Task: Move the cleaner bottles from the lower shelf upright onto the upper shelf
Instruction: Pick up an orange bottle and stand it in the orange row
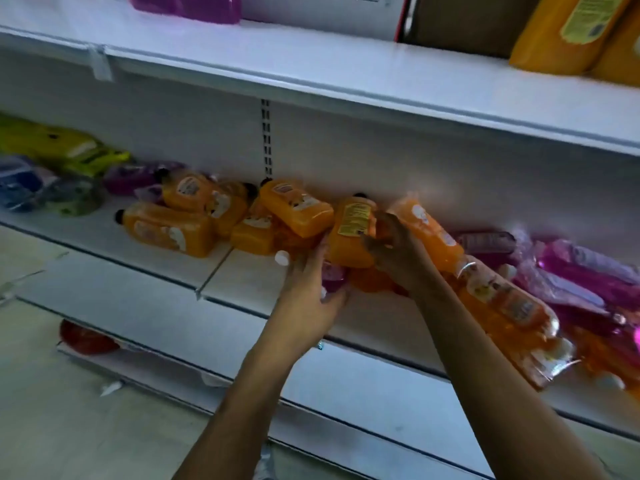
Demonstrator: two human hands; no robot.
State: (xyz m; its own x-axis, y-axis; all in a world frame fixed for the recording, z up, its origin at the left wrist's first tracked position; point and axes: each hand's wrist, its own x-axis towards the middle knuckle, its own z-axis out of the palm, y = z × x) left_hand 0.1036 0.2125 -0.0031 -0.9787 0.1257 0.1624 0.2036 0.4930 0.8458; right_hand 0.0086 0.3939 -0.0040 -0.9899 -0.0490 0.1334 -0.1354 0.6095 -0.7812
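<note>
Where white store shelving fills the view, the upper shelf (346,69) runs slantwise across the top and the lower shelf (145,258) sits beneath it, with more white ledges stepping down toward the floor. On the upper shelf, two tall orange bottles (568,29) stand at the far right, a brown carton (464,22) sits beside them, and a purple bottle (187,5) shows at the top left edge.

Along the lower shelf lies a jumble of goods on their sides. At the left are yellow-green packs (62,147) and bluish wrapped packs (31,188). In the middle is a heap of orange cleaner bottles (194,216) with black caps, tumbled against and over one another. At the right lies a long plastic-wrapped pack of orange bottles (505,306), and past it a pile of pink and purple wrapped pouches (581,271).

Both bare forearms reach up from the bottom of the view to the middle of the heap. The right hand (391,251) is wrapped around one orange bottle (349,230), label facing out, cap pointing toward the back wall, raised slightly off the pile. The left hand (308,282) curls its fingers round a small purple bottle (334,278) just beneath, near a white cap (282,258). A red object (86,337) rests on a lower ledge at left.
</note>
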